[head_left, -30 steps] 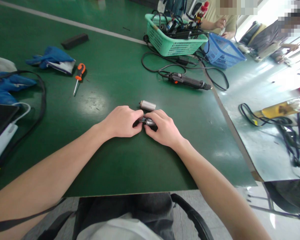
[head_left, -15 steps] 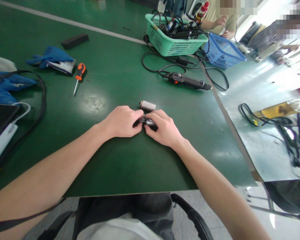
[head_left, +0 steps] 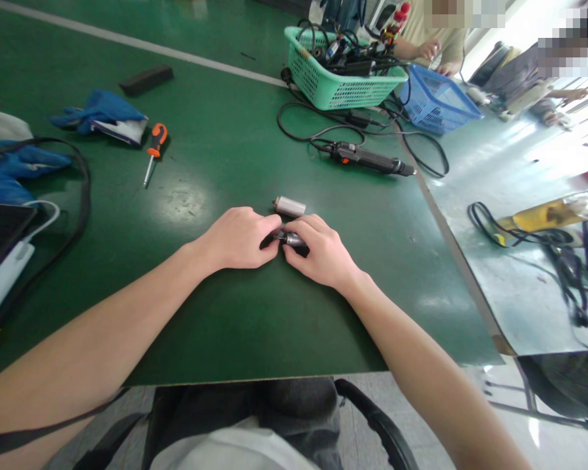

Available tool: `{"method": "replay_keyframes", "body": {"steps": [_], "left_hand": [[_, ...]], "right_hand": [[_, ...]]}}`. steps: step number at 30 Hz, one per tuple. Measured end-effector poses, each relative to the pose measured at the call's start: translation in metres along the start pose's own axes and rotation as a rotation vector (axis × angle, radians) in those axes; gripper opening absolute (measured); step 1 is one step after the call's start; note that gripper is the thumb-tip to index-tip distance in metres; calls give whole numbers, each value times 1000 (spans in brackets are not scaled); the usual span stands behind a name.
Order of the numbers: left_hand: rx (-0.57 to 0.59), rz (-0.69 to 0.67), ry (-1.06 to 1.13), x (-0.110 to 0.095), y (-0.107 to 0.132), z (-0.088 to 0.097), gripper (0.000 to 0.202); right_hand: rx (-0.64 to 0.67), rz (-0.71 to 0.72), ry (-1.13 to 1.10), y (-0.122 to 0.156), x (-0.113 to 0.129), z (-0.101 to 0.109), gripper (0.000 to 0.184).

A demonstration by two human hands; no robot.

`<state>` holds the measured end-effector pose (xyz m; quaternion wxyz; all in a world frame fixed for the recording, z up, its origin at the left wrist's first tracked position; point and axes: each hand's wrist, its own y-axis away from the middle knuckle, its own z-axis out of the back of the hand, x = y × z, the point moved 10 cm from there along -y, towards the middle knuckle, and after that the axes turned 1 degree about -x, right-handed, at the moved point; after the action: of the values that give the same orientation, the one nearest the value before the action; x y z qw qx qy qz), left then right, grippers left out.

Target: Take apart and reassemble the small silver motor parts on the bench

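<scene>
Currently, looking through the head camera, I have both hands meeting over the green surface (head_left: 264,326), straight ahead at twelve o'clock from the body. The right hand (head_left: 321,251) pinches a small metal cylinder (head_left: 294,239) between thumb and fingers, its length running roughly from nine to three o'clock. The left hand (head_left: 242,238) is curled in from the nine o'clock side, thumb and forefinger drawn close at the cylinder's narrow end; what exactly those tips grip is too small for me to tell.

Just beyond, at twelve o'clock, a second silver cylinder (head_left: 290,207) lies on its side, near the right fingers. A corded power driver (head_left: 372,159) lies at two o'clock, an orange-and-black screwdriver (head_left: 155,147) at ten, and a green basket (head_left: 318,88) of cables at one.

I judge the held piece stiff and fairly heavy for its size, with a smooth, round casing that could roll or slip. I'd take hold around the middle of the barrel, thumb opposite fingers, and treat the thin end gently, since it looks the most delicate part.
</scene>
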<state>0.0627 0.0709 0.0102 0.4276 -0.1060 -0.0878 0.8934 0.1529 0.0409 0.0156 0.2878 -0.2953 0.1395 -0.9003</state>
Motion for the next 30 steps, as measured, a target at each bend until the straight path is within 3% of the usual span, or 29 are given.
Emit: {"method": "replay_keyframes", "body": {"steps": [8, 15, 19, 23, 30], "left_hand": [[1, 4, -15, 0, 0, 0, 20], [28, 13, -4, 1, 0, -1, 20], [30, 13, 4, 3, 2, -2, 30], [31, 20, 10, 6, 5, -2, 33], [38, 22, 5, 7, 8, 0, 31]], "right_hand": [[35, 31, 47, 0, 4, -1, 25], [207, 124, 245, 1, 24, -8, 30], [282, 113, 334, 8, 18, 1, 29], [296, 12, 388, 31, -30, 34, 30], [227, -282, 601, 96, -172, 130, 35]]}}
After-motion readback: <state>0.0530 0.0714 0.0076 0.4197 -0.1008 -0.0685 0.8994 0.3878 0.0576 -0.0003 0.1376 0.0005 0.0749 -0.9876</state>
